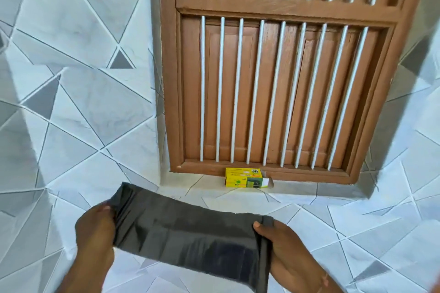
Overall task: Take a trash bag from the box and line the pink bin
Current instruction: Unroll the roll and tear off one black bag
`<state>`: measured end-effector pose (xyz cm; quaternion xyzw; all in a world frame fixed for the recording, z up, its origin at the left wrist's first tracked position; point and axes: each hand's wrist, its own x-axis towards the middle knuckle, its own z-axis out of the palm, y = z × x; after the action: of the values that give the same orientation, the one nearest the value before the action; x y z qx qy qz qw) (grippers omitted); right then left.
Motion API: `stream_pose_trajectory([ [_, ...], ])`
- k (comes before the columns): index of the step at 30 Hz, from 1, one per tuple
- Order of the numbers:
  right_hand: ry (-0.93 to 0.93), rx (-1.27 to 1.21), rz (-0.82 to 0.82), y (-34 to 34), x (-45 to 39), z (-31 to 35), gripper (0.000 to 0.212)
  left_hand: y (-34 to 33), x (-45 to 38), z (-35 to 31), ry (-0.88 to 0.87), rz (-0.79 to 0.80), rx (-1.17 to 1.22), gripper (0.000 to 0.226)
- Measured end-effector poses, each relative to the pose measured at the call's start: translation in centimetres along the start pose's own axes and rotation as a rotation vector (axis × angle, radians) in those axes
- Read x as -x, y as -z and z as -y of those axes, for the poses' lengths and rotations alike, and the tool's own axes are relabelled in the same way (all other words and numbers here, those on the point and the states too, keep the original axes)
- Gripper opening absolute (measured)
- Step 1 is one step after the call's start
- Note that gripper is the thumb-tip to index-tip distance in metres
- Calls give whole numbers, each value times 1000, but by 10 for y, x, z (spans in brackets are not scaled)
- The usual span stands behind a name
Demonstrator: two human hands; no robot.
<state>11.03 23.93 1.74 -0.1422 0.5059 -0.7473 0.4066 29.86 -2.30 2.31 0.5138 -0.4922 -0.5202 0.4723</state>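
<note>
A black trash bag (185, 235), still folded into a flat strip, is stretched between both hands in the lower middle of the head view. My left hand (95, 228) pinches its left end. My right hand (283, 242) grips its right end, thumb on top. A yellow trash-bag box (245, 177) lies on the tiled sill against the foot of the window frame, its right flap open. The pink bin is not in view.
A brown wooden window (285, 78) with white vertical bars fills the wall ahead. White and grey patterned tiles (71, 78) cover the wall and the ledge around it.
</note>
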Motion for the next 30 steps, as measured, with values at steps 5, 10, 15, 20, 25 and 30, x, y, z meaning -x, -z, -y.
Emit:
stream_pose_trajectory([
  [5, 97, 279, 58, -2, 11, 26, 14, -30, 95, -24, -911, -38, -283, 35],
  [10, 121, 300, 197, 1, 21, 50, 10, -100, 157, -10, -369, 1121, -289, 59],
  [15, 75, 297, 114, 34, 22, 60, 23, -107, 155, -9, -278, 1065, -54, 20],
  [20, 87, 366, -46, 54, 20, 59, 21, -107, 144, -34, -466, 979, -242, 18],
  [25, 71, 401, -131, 69, 18, 68, 17, -92, 117, -50, -603, 954, -415, 21],
  [30, 118, 510, -217, 62, 16, 70, 18, -85, 102, -53, -641, 947, -639, 21],
])
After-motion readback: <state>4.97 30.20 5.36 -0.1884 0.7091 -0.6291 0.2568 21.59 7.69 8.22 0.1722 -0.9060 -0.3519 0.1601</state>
